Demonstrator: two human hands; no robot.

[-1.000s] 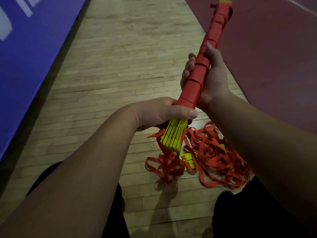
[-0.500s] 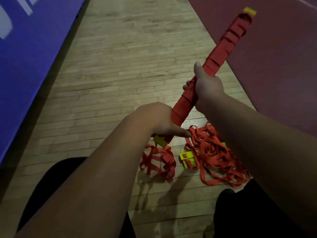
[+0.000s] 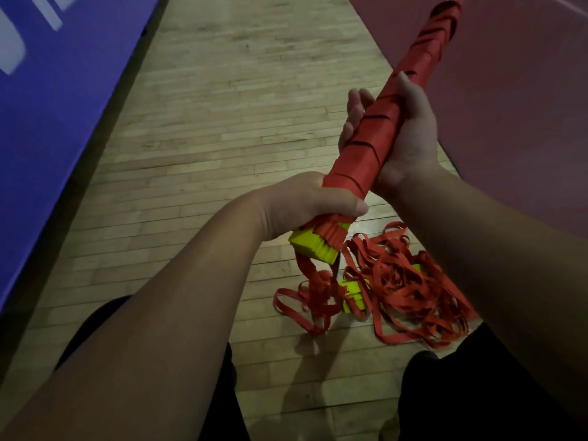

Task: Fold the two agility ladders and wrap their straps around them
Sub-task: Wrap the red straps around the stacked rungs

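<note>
By the knees the second ladder (image 3: 410,281) lies tangled on the floor (image 3: 222,122). Above it, the left hand (image 3: 305,205) has its grip closed round the bundle (image 3: 366,144) near its yellow end, tail (image 3: 321,281) dangling. The right hand (image 3: 404,132) clasps mid-bundle. Wrapping looks nearly done; next, wind in that tail. The far tip is cut off.

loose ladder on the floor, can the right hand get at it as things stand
Probably not yet: the right hand grips the wrapped ladder, so it is busy. Nothing covers the loose ladder beneath it, so letting go should free the way.
</note>
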